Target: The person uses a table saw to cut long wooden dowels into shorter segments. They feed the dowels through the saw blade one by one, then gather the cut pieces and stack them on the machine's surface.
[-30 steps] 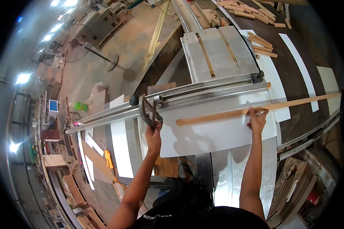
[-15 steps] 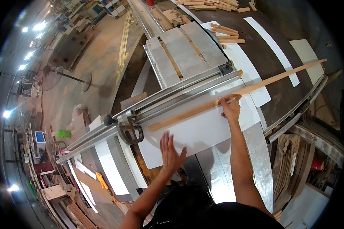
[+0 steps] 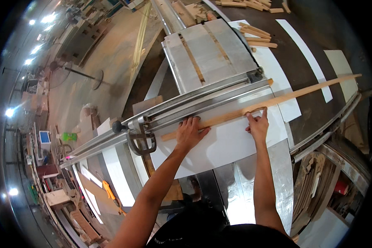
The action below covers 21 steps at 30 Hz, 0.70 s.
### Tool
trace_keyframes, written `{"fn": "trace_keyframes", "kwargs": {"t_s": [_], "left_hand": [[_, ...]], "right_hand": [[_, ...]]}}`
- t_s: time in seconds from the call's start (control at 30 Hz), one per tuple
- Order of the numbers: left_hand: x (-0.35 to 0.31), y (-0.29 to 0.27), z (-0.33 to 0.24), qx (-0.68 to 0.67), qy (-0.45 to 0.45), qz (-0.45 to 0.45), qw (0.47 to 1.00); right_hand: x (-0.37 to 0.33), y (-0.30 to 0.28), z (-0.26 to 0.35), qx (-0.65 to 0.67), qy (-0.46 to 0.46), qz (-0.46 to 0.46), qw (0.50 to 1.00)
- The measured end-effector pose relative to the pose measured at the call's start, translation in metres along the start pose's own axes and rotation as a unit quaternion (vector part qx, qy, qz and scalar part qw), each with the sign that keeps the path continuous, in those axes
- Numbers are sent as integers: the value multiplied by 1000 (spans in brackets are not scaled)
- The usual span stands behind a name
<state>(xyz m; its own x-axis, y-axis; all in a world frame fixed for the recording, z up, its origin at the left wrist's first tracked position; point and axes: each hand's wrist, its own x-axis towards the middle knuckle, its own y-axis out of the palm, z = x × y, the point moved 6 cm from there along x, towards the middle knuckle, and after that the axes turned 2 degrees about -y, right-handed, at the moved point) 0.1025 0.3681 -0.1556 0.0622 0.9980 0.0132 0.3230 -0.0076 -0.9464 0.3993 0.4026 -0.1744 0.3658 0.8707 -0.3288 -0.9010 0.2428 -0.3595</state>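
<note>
A long, narrow wooden strip (image 3: pixel 227 117) lies slantwise over a white board (image 3: pixel 219 144), its far end reaching out to the right. Toward its left end my left hand (image 3: pixel 189 134) grips it, fingers over the far edge and thumb along the near side. My right hand (image 3: pixel 258 125) pinches a short, thin, slightly curved piece of wood (image 3: pixel 258 110) between thumb and index finger, against the near edge of the strip. Just beyond the strip runs a metal fence (image 3: pixel 215 101), with a looped metal clamp handle (image 3: pixel 142 142) left of my left hand.
A slotted metal machine table (image 3: pixel 211 53) stands past the fence. Short wooden pieces (image 3: pixel 256 35) lie on the dark surface at the far right, near a white strip (image 3: pixel 304 53). An orange-handled tool (image 3: pixel 108 190) is at lower left; a standing fan (image 3: pixel 76 72) is on the floor.
My left hand has moved up from above the white board onto the wooden strip and closed on it. My right hand stays at the strip with the short piece. The whole view has shifted slightly.
</note>
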Motion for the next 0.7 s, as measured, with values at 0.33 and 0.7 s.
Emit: {"fn": "trace_keyframes", "kwargs": {"t_s": [0.33, 0.7], "left_hand": [[8, -12, 0, -46, -15, 34, 998], [10, -15, 0, 6, 97, -40, 994]], "right_hand": [[-2, 0, -5, 30, -11, 33, 999], [-3, 0, 0, 49, -24, 43, 998]]}}
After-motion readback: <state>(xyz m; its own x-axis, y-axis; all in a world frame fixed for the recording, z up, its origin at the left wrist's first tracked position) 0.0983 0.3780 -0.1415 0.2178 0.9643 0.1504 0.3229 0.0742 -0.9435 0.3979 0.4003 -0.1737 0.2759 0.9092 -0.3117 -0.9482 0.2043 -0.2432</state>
